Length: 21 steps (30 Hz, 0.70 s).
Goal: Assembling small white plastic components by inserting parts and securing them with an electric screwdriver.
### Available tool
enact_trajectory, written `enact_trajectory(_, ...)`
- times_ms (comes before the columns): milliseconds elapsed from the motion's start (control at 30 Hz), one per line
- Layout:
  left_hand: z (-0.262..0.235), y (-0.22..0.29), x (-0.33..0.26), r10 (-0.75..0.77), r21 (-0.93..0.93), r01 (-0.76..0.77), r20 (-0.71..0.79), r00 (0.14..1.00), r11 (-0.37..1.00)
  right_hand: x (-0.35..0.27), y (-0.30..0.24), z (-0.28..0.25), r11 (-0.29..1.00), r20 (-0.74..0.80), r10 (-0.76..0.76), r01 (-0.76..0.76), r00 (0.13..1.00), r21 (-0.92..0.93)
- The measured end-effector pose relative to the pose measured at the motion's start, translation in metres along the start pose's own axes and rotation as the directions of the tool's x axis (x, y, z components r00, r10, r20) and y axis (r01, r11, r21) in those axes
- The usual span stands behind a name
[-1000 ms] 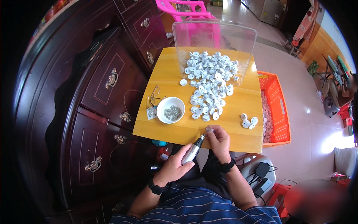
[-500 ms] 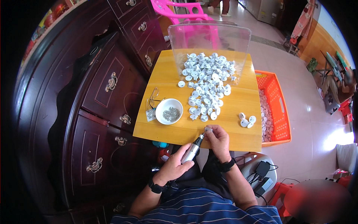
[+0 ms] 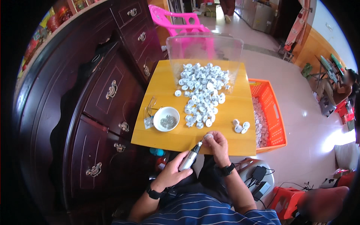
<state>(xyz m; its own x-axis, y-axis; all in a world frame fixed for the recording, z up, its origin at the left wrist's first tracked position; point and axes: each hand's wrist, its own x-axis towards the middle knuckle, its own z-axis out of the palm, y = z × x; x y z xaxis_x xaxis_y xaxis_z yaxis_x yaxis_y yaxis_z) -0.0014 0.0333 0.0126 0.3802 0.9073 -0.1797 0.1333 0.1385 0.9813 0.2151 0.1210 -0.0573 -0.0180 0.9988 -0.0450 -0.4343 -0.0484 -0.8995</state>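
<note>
White piece (image 3: 208, 136), right hand (image 3: 219, 145) partly covering

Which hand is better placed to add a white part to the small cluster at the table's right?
Your right hand, probably: it holds a part and is nearer the cluster. Your left hand is farther off, its grip taken up by the tool.
</note>
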Motion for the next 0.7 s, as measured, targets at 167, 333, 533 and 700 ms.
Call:
enact_trajectory(167,-0.003,-0.015,-0.013,-0.030,0.077,0.032,-0.027,0.999,0.997,-0.008,-0.019,-0.020,0.859,-0.040,-0.116,0.080,0.992,-0.505)
enact_trajectory(333,0.002,-0.019,-0.016,0.036,0.182,-0.028,-0.038,0.999,0.983,-0.017,-0.043,-0.043,0.373,0.115,-0.478,0.319,0.871,-0.871)
enact_trajectory(533,0.008,-0.030,-0.017,0.133,0.183,-0.125,-0.033,0.991,0.975,-0.008,-0.047,-0.063,0.081,0.116,-0.488,0.177,0.865,-0.981)
enact_trajectory(700,0.005,-0.027,-0.025,0.245,0.237,-0.223,-0.068,0.967,0.946,0.002,-0.071,-0.055,0.005,0.084,-0.583,0.106,0.808,-0.994)
